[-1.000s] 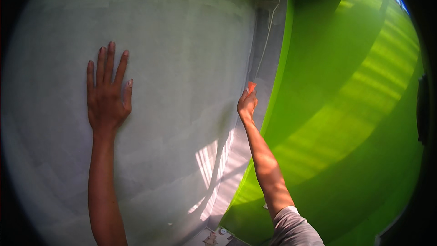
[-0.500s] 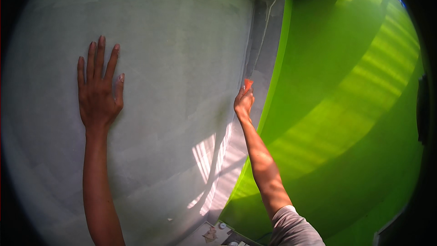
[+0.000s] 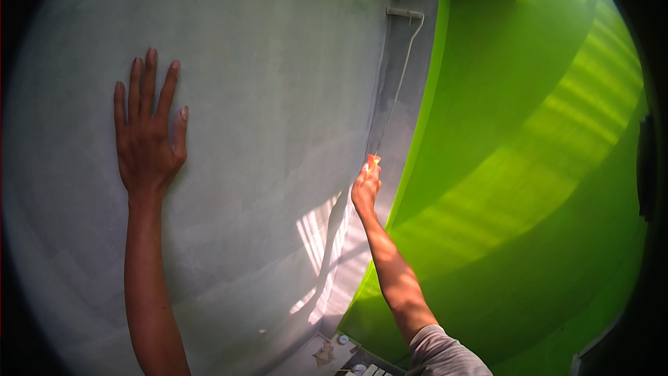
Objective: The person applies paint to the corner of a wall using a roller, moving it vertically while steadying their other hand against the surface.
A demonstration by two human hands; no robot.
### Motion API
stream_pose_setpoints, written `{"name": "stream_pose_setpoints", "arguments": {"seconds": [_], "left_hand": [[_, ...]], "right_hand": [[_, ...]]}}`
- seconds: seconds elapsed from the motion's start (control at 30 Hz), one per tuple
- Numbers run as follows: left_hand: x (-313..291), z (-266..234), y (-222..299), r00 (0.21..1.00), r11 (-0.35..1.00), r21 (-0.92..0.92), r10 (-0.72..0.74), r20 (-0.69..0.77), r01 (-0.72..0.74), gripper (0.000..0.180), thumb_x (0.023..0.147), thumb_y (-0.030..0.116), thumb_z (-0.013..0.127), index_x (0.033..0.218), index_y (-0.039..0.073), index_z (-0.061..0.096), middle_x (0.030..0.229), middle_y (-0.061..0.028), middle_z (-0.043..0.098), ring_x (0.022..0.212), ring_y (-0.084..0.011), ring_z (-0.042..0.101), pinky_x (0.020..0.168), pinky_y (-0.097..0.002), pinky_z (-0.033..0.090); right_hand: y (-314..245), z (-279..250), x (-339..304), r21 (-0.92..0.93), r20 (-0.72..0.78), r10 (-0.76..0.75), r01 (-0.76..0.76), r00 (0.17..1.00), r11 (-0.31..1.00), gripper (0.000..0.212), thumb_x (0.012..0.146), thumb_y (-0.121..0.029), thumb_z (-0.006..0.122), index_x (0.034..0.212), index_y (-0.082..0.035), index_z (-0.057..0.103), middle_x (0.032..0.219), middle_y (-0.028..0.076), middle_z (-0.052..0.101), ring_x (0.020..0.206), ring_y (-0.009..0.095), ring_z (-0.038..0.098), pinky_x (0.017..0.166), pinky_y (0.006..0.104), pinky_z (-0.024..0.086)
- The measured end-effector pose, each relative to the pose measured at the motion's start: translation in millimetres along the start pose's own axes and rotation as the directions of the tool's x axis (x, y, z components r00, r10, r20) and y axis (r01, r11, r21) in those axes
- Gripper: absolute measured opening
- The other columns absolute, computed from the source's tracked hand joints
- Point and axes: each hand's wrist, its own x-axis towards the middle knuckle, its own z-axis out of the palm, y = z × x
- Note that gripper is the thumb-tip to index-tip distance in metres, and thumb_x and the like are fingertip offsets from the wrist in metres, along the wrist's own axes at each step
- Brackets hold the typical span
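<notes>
left hand: I'm seeing the left hand [image 3: 147, 136] lying flat on the grey wall [image 3: 264, 97], fingers spread wide, holding nothing.
right hand: the right hand [image 3: 366, 189] is reaching up near the corner, its grip closed around the orange handle [image 3: 373, 161] of a paint roller.
roller: the thin rod [image 3: 398, 83] is running up from the handle to the roller head [image 3: 405, 12], which is sitting high on the grey strip right beside the green wall [image 3: 529, 167]. Head looks pressed to the surface, but I can't tell for sure.
done: I'm judging the broad grey wall as mostly coated; the tone is reading fairly even, with faint darker patches that could be wet paint.
left: the narrow strip by the corner is where the roller is working now, so I'm reading that edge as the remaining part.
floor: a few small items are showing at the bottom edge, too small to tell.
</notes>
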Motion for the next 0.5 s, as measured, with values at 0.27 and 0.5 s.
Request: {"name": "stream_pose_setpoints", "arguments": {"seconds": [0.27,0.5], "left_hand": [[1,-1,-2,1.0,1.0,-0.023,0.009,-0.017,-0.009,0.065,0.1,0.025,0.053,0.162,0.033,0.037,0.173,0.0019,0.026,0.16,-0.0213,0.024,0.132,-0.0486,0.018],[3,-2,2,1.0,1.0,-0.025,-0.007,0.004,0.007,0.065,0.1,0.025,0.052,0.162,0.033,0.037,0.173,0.0019,0.027,0.16,-0.0218,0.024,0.132,-0.0482,0.017]], "right_hand": [[15,-2,-28,0.057,-0.009,-0.097,0.097,0.995,0.994,0.036,0.111,-0.02,0.046,0.139,0.001,0.055,0.105,0.022,0.072,0.087,0.035,0.071,0.081,0.0446,0.054],[-4,8,9,0.021,-0.105,-0.17,0.173,0.98,0.985,0.031,0.109,-0.024,0.051,0.122,0.003,0.059,0.084,0.021,0.069,0.074,0.036,0.068,0.071,0.0478,0.051]]}}
